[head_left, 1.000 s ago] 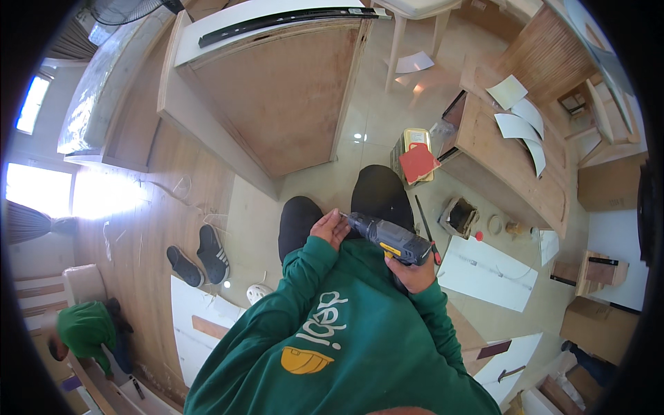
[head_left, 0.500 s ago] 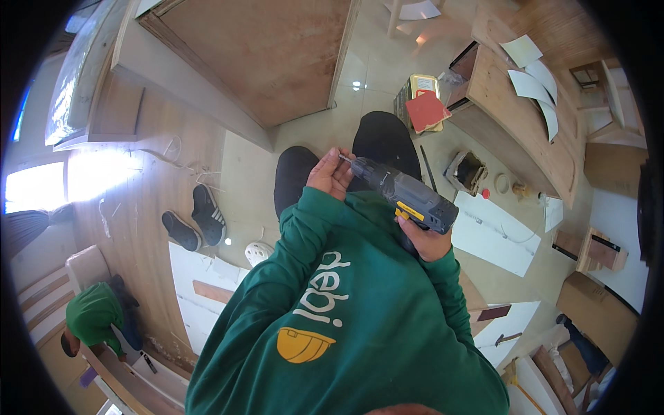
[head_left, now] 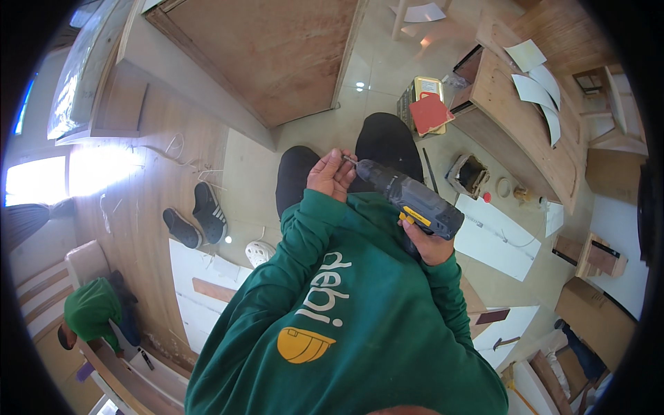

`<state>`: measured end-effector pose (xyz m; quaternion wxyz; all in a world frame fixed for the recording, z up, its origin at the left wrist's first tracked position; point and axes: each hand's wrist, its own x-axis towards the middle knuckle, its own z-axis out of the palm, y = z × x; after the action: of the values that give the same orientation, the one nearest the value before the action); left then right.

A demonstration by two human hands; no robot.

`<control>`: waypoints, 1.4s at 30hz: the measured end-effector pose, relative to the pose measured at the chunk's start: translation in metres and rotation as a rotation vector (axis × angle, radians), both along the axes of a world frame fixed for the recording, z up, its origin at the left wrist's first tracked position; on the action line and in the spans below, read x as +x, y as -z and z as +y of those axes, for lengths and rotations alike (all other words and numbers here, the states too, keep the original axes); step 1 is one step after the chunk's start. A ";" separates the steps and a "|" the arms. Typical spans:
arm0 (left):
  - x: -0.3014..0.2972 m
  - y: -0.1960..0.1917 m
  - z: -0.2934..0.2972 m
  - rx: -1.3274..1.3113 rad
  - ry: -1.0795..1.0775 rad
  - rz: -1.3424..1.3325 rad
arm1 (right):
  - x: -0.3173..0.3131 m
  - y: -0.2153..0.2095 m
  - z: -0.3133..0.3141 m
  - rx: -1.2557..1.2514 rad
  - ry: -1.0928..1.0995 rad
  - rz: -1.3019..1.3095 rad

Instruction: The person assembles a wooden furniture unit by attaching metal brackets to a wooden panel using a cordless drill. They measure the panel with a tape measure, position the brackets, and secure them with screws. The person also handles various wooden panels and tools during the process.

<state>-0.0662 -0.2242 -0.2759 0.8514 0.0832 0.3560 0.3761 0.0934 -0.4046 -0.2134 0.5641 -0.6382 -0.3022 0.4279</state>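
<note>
Drill in right hand; 2 shoes left of knees; tin right of knees, beside cabinet; sheets atop cabinet.

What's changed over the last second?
Camera tilted, so the room sits higher in the picture. The rear of the drill has shifted right and now hides the handle of the long thin tool. No visible grasp or release: right hand still grips the drill, left hand is still at the bit. Dark footwear stayed put.
</note>
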 end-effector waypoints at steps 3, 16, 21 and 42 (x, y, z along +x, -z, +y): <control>0.003 -0.006 0.007 0.140 0.063 0.045 | 0.001 -0.002 0.002 -0.035 0.035 0.034; 0.039 -0.069 0.010 0.234 -0.107 0.066 | 0.002 -0.001 0.008 0.115 0.168 0.372; 0.051 -0.092 0.006 0.229 -0.106 0.021 | 0.006 -0.011 0.016 0.236 0.167 0.466; 0.063 -0.101 0.012 0.326 -0.080 -0.058 | 0.009 -0.002 0.026 0.259 0.192 0.745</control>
<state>-0.0032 -0.2122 -0.1754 0.8210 0.1952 0.2683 0.4646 0.1027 -0.3782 -0.2109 0.7482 -0.3883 -0.0676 0.5337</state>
